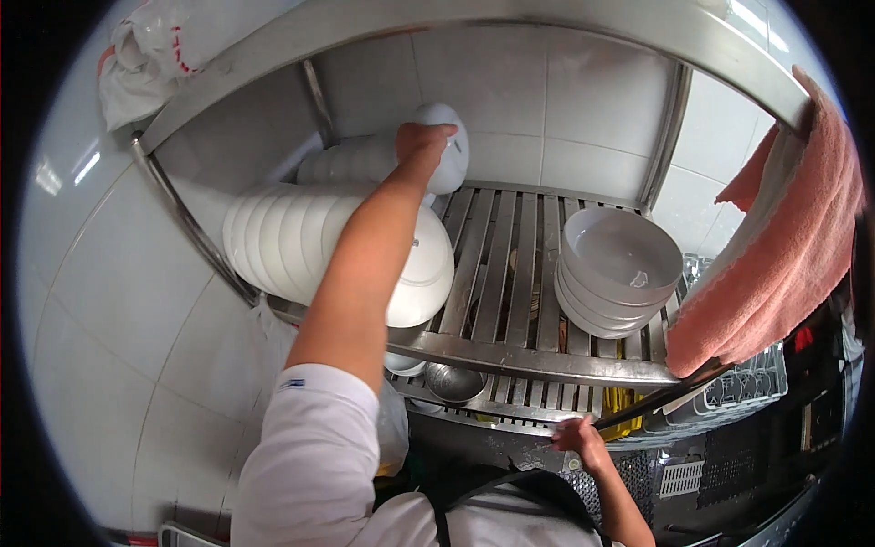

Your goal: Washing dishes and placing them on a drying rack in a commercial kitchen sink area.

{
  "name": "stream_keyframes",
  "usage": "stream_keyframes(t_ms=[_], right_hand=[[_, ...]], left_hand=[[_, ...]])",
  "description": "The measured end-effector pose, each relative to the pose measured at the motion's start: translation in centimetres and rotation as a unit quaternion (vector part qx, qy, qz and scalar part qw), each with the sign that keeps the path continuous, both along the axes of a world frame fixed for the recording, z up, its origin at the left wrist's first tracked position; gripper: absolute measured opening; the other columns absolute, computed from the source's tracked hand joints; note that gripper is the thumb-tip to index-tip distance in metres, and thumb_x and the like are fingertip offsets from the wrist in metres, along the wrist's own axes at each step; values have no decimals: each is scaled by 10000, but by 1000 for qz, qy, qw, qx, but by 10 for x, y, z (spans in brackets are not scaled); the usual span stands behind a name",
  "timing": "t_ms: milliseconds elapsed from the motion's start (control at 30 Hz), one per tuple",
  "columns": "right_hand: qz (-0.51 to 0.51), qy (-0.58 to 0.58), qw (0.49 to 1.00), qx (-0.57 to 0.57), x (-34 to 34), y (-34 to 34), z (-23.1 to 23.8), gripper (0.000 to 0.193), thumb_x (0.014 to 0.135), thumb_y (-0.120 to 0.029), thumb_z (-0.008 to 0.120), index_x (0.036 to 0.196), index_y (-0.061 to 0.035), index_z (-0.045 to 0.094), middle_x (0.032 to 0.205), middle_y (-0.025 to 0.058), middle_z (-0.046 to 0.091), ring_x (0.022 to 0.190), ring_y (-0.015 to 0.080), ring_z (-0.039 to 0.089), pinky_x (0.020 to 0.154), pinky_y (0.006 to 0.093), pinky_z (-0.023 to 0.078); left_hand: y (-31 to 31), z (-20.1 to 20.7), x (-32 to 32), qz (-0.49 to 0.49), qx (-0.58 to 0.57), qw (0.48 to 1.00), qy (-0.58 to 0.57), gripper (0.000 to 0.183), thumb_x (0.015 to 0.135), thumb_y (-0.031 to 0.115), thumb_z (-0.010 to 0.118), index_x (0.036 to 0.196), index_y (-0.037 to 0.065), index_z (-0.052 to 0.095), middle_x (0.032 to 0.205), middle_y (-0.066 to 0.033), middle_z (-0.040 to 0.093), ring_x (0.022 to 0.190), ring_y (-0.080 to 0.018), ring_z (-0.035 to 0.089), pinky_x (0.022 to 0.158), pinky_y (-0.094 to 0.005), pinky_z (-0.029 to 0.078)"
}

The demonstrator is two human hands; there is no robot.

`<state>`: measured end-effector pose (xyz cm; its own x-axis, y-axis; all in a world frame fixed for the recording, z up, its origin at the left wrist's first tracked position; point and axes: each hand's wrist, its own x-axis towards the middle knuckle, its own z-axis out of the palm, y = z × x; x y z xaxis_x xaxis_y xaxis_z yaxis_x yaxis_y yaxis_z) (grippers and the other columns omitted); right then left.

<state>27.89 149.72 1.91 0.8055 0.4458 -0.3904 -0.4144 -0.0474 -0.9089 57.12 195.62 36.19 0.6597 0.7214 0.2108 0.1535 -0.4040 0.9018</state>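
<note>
My left hand (425, 141) reaches far onto the upper rack shelf, closed at the rim of a white plate (451, 164). That plate stands on edge at the right end of the back row of white plates (342, 164). In front, beneath my forearm, a row of larger white plates (283, 242) also stands on edge, partly hidden by my arm. My right hand (581, 439) is low, beside the front edge of the lower shelf (538, 421). Its fingers are apart, and I see nothing held in it.
A stack of white bowls (620, 264) sits on the slatted upper shelf (492, 246). A pink towel (775, 264) hangs at the right post. Below are a metal bowl (456, 383) and a grey dish rack (738, 392). A white bag (146, 68) lies on top at left.
</note>
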Motion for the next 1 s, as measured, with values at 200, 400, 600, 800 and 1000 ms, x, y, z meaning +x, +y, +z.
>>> stream_keyframes(t_ms=[200,400,600,800,1000], right_hand=[[-309,94,942,-90,-50,-102,-89,828,971,-741,258,1153,1,577,948,204,684,770,304,688,702,402,578],[-368,104,918,-106,-64,-141,-108,847,961,-757,242,1174,-6,569,951,211,685,711,291,687,643,381,576],[-356,76,929,-72,-48,-142,-102,835,964,-751,257,1190,-10,569,968,203,679,761,276,673,698,380,564],[-354,68,930,-69,-41,-147,-102,820,958,-759,271,1174,-31,578,961,182,671,739,258,653,691,377,550],[-356,56,929,-83,-45,-157,-110,870,959,-761,237,1203,3,572,1005,210,673,784,285,683,701,390,570]], left_hand=[[25,-34,37,23,-4,999,38,525,627,387,902,901,-27,730,928,-177,745,813,-259,730,768,-377,575],[31,-57,51,44,-64,997,23,611,635,366,914,1029,-53,707,975,-158,742,866,-258,714,814,-369,572],[48,-64,62,55,-14,996,66,605,696,407,866,1063,-47,707,1027,-183,730,918,-236,708,847,-352,544],[29,-51,40,142,296,913,240,658,883,595,602,1211,32,693,1267,-140,659,1210,-278,589,1019,-375,440],[24,-42,33,99,397,865,290,521,897,512,617,1183,87,714,1252,-104,669,1207,-297,594,974,-402,495]])
